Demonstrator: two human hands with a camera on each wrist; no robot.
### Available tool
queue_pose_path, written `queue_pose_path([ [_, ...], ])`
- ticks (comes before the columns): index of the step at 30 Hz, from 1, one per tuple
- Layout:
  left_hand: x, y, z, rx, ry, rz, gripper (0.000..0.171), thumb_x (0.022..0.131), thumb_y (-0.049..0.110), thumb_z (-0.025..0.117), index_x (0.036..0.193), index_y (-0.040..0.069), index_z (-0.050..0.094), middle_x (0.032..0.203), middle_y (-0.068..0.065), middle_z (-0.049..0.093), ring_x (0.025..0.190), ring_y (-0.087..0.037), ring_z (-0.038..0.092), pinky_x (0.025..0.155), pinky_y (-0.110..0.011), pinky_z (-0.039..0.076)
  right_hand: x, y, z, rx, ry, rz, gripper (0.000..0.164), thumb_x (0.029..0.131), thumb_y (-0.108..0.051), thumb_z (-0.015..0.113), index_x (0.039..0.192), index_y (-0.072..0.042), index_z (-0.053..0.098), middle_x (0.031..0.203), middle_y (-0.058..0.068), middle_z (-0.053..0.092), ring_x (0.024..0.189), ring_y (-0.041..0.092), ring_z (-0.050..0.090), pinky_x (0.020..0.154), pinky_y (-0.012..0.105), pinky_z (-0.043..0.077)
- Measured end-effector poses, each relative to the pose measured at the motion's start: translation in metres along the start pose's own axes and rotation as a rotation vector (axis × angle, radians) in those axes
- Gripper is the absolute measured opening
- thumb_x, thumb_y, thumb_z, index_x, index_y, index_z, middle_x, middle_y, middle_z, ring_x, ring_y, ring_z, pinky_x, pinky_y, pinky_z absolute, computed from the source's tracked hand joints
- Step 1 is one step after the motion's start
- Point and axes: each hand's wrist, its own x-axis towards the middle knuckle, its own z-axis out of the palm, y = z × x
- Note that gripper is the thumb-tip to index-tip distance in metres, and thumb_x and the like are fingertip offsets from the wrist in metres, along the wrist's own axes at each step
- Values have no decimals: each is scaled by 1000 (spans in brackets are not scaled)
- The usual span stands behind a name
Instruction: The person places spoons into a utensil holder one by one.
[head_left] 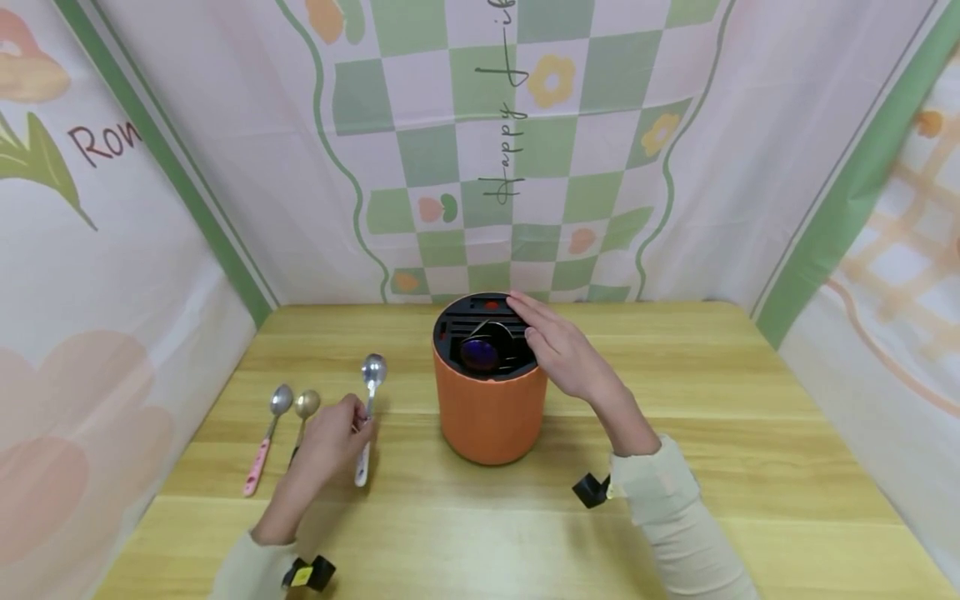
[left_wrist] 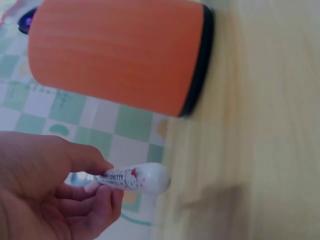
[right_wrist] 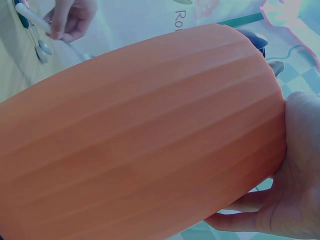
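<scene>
My left hand [head_left: 330, 440] pinches a spoon with a white printed handle [left_wrist: 135, 178] between thumb and fingers. In the head view the spoon's metal bowl [head_left: 373, 367] points away from me. To the right stands an upright orange utensil holder [head_left: 491, 417] with a slotted black top [head_left: 468, 307]. Dark, shiny utensil heads [head_left: 483, 350] show in its larger opening. My right hand [head_left: 562, 350] rests against the holder's right rim, fingers extended along the top edge. The right wrist view shows this hand [right_wrist: 300, 165] at the holder's top end.
Left of my left hand lie a pink-handled spoon [head_left: 262, 454] and a dark-handled spoon [head_left: 306, 404], partly hidden by the hand. All stand on a wooden table [head_left: 675, 500]. Patterned curtains [head_left: 480, 150] enclose its back and sides.
</scene>
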Motion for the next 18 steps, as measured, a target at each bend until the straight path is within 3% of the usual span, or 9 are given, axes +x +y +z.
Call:
queue_pose_path([
  [5, 0, 11, -3, -27, 71, 78, 13, 87, 12, 71, 94, 4, 63, 81, -6, 69, 65, -11, 60, 51, -18, 48, 0, -1, 0, -3, -2, 7, 51, 104, -16, 30, 154, -5, 35, 164, 11, 28, 152, 30, 25, 122, 52, 25],
  [18, -3, 39, -11, -152, 194, 201, 13, 89, 12, 72, 95, 5, 64, 80, -4, 67, 68, -10, 61, 58, -16, 52, 0, -1, -1, -2, -10, 21, 52, 105, -17, 29, 155, -7, 34, 165, 6, 26, 153, 27, 24, 123, 50, 24],
])
